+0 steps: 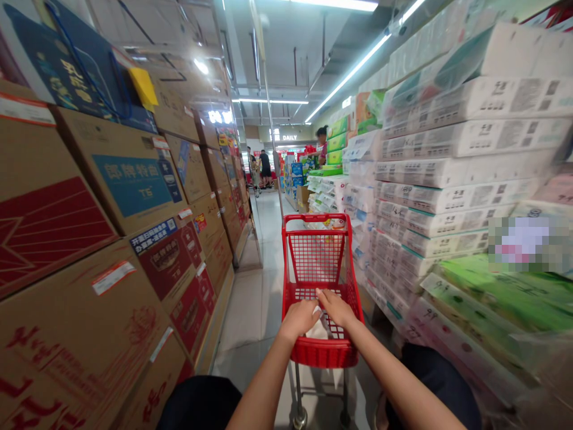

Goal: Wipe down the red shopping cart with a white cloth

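A red shopping cart (319, 257) stands in a narrow shop aisle right in front of me. Both my hands reach into its near end. My left hand (299, 318) is curled into a loose fist just inside the cart. My right hand (335, 307) lies beside it, fingers bent down onto a white, partly see-through bag (319, 329) in the basket. Whether either hand grips the bag or the cart I cannot tell.
Stacked brown cardboard boxes (116, 239) wall the left side. Piled white and green tissue packs (447, 197) wall the right side. The grey tiled floor (259, 286) runs ahead between them. People stand far down the aisle (265, 167), one by the right shelves (321, 143).
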Demonstrator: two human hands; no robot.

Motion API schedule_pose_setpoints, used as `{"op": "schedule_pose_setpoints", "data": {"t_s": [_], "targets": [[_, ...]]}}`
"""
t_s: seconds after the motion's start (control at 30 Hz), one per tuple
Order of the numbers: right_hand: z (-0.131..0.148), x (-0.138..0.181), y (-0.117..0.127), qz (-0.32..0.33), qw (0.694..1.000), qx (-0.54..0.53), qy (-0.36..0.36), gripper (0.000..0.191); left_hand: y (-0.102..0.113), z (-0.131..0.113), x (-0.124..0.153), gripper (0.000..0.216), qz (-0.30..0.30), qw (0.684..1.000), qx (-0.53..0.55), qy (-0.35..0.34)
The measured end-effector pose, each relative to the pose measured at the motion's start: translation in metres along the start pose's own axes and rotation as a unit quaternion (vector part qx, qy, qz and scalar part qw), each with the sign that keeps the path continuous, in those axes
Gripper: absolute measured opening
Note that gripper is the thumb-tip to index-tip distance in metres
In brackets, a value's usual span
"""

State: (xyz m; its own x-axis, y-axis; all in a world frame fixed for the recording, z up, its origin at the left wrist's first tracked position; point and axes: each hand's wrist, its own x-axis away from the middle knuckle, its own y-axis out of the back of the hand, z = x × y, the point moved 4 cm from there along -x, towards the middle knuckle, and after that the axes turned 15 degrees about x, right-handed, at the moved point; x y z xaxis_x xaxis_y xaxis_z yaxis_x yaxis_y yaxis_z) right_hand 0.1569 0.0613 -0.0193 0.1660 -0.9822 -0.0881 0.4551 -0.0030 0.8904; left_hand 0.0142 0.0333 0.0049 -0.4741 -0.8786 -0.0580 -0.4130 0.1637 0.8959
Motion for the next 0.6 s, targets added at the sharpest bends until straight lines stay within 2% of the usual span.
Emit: {"op": "schedule_pose_setpoints", "data": {"t_s": [0.6], "targets": [[0.0052,0.0048,0.0019,0.020,1.000,0.016,0.007,0.067,0.0010,-0.0017,0.0017,0.035,0.001,1.000,0.013,-0.004]]}}
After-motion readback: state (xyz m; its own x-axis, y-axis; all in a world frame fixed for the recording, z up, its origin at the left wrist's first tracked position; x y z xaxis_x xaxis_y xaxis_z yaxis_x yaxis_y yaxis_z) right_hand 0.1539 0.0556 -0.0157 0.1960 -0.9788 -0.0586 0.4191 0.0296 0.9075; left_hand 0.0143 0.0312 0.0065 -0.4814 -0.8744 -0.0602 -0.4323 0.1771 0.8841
